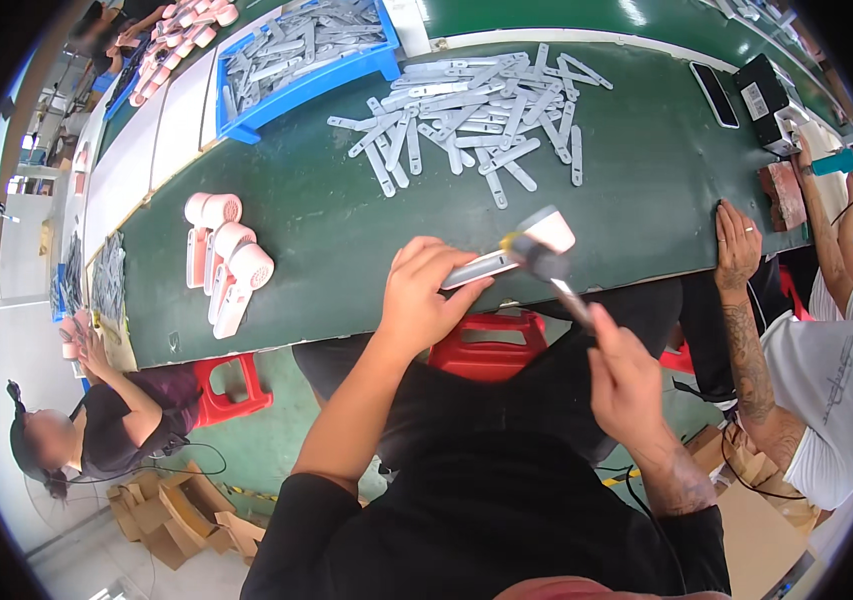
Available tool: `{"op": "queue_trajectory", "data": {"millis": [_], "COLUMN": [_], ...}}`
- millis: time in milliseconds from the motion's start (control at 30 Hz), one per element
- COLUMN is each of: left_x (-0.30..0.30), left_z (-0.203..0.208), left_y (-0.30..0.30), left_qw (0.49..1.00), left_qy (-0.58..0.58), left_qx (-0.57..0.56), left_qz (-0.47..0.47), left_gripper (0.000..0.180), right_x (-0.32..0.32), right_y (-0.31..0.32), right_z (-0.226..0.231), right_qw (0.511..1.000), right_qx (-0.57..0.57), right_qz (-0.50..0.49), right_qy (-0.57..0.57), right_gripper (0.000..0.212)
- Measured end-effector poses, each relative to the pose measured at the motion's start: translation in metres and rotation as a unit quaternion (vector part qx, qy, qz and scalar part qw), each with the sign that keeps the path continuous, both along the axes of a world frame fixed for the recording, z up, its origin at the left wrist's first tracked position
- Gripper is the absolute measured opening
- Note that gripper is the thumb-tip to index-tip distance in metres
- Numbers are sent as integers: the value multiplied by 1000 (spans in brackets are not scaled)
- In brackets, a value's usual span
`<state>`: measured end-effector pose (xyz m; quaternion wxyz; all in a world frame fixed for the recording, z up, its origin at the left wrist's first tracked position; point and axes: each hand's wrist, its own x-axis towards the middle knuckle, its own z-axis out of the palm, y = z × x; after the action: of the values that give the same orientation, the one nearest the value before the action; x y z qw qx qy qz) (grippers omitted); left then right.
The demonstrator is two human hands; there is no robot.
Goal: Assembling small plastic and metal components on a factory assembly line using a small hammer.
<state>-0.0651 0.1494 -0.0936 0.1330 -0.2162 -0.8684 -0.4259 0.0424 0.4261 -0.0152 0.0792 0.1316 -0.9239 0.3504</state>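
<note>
Black sleeves come up from the lower edge to two bare hands at the near edge of the green table (326, 230); the left hand (424, 300) is curled around the near end of a flat grey strip (479, 268), holding it at the table's rim; the right hand (626, 375) is closed on the handle of a small hammer (544, 248), whose pale head sits over the far end of that strip; below the rim a red stool (491, 345) fills the gap under the hands; to the left, three pink hand-held devices (226, 262) lie well apart from the strip, with bare green surface between; to the right, another person's hand (738, 245) rests flat on the same edge; farther in, a loose heap of grey strips (481, 115) spreads across the middle; beyond it a blue bin (296, 85) holds more of them.
</note>
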Motion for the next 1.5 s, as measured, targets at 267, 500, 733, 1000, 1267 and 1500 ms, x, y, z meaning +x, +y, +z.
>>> {"op": "queue_trajectory", "data": {"millis": [267,500,733,1000,1267,1500], "left_x": [0,4,13,10,13,4], "left_z": [-1,-4,-3,-8,-1,5], "left_y": [-1,-4,-19,-15,-24,-16], "left_qw": [1000,1000,997,995,998,998], "left_qy": [6,-18,-56,-71,-60,-65], "left_qx": [3,7,33,34,16,12], "left_qz": [7,-2,32,64,31,-2], "left_gripper": [29,37,72,85,71,59], "right_x": [-7,-13,-14,-27,4,28], "right_y": [-12,-15,-28,-34,51,173], "right_z": [15,16,10,3,6,-4], "right_qw": [1000,995,993,982,941,795], "right_qx": [27,86,81,145,-179,-198], "right_qz": [-3,15,54,94,-277,-549], "right_qy": [-13,-50,-64,-74,-71,166], "right_gripper": [62,63,63,67,43,22]}}
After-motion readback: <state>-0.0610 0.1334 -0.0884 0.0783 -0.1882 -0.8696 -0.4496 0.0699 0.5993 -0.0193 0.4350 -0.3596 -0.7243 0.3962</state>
